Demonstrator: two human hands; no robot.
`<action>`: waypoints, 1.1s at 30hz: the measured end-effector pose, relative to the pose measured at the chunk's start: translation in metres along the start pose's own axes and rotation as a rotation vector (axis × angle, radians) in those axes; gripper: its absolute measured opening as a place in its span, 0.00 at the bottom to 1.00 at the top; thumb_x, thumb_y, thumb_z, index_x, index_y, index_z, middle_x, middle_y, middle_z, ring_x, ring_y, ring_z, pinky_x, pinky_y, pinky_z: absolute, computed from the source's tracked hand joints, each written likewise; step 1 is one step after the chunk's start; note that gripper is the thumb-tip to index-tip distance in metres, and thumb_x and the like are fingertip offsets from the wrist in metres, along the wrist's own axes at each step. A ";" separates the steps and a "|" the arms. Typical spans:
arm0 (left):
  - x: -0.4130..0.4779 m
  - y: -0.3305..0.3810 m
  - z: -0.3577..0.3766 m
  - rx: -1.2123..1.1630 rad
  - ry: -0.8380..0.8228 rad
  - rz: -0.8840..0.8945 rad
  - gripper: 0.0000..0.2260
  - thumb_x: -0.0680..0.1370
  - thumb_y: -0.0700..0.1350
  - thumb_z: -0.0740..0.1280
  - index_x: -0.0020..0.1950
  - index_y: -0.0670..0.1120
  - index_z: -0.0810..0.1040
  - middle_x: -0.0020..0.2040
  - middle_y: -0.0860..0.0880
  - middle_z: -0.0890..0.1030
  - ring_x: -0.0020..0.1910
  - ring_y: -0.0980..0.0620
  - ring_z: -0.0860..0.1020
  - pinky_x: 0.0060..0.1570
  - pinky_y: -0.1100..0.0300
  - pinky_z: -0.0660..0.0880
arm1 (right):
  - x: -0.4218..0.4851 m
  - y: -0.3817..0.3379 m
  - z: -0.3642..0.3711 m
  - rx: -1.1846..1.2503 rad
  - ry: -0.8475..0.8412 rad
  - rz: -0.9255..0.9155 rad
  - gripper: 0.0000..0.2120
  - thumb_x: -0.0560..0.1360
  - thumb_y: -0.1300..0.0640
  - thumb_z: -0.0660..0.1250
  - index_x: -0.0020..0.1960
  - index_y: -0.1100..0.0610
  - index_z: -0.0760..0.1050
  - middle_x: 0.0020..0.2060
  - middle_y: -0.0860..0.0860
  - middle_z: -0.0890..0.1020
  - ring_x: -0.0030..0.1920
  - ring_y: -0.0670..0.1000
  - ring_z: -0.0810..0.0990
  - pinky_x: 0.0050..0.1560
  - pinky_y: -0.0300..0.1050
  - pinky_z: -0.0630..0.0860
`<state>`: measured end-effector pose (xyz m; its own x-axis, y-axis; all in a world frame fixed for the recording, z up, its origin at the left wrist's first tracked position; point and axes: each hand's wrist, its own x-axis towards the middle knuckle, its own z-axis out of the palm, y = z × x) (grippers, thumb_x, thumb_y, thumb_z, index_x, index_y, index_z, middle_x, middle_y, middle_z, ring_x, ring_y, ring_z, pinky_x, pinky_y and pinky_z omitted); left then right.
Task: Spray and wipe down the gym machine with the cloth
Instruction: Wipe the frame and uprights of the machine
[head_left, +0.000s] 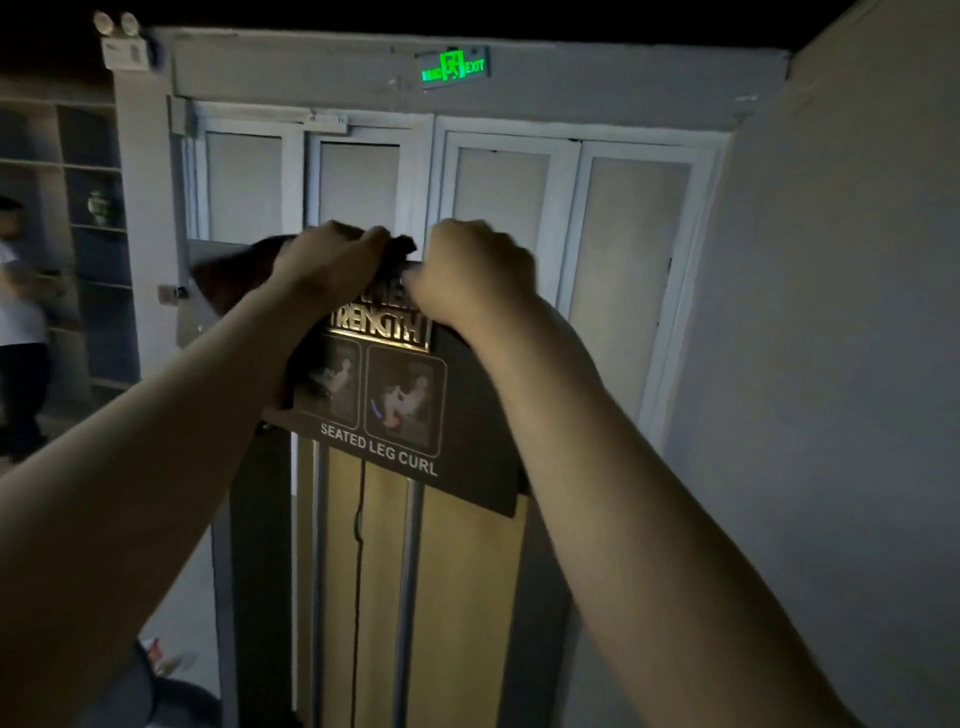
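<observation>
The gym machine (400, 457) stands right in front of me, a dark weight tower with a black placard reading "SEATED LEG CURL". A dark cloth (234, 275) lies over the tower's top edge and hangs off to the left. My left hand (332, 260) grips the cloth at the top, fingers curled over it. My right hand (472, 270) is fisted beside it on the top edge, pinching the cloth's right end (402, 249). Both arms reach up and forward. No spray bottle is in sight.
White double doors (509, 208) with a green exit sign (454, 67) stand behind the machine. A grey wall (831, 312) closes in on the right. Shelves (93, 208) and a person (21, 322) are at the far left. The room is dim.
</observation>
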<state>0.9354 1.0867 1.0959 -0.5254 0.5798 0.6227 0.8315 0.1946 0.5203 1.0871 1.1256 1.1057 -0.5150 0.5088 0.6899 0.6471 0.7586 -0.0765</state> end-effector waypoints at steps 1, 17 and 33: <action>-0.011 0.016 0.006 0.002 -0.013 0.047 0.24 0.83 0.61 0.54 0.45 0.45 0.79 0.41 0.43 0.79 0.38 0.47 0.76 0.40 0.57 0.70 | -0.010 0.018 -0.005 0.015 0.010 0.032 0.18 0.78 0.42 0.64 0.60 0.54 0.76 0.50 0.52 0.79 0.52 0.56 0.78 0.49 0.49 0.72; -0.058 0.083 0.036 0.273 -0.008 0.419 0.27 0.76 0.68 0.52 0.64 0.59 0.81 0.73 0.48 0.73 0.76 0.45 0.64 0.73 0.45 0.61 | -0.111 0.100 0.036 0.681 0.156 0.216 0.32 0.67 0.25 0.65 0.64 0.42 0.71 0.57 0.42 0.80 0.55 0.45 0.79 0.52 0.46 0.78; -0.142 0.109 0.089 0.604 0.043 0.690 0.22 0.78 0.61 0.54 0.59 0.58 0.84 0.70 0.51 0.77 0.73 0.45 0.67 0.75 0.44 0.56 | -0.162 0.129 0.063 0.899 0.183 0.149 0.12 0.75 0.53 0.72 0.56 0.55 0.76 0.44 0.47 0.81 0.43 0.42 0.79 0.43 0.34 0.73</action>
<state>1.1167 1.0958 1.0125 0.1262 0.6932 0.7096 0.9098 0.2043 -0.3613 1.2183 1.1665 0.9387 -0.3153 0.6121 0.7252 -0.0187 0.7600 -0.6497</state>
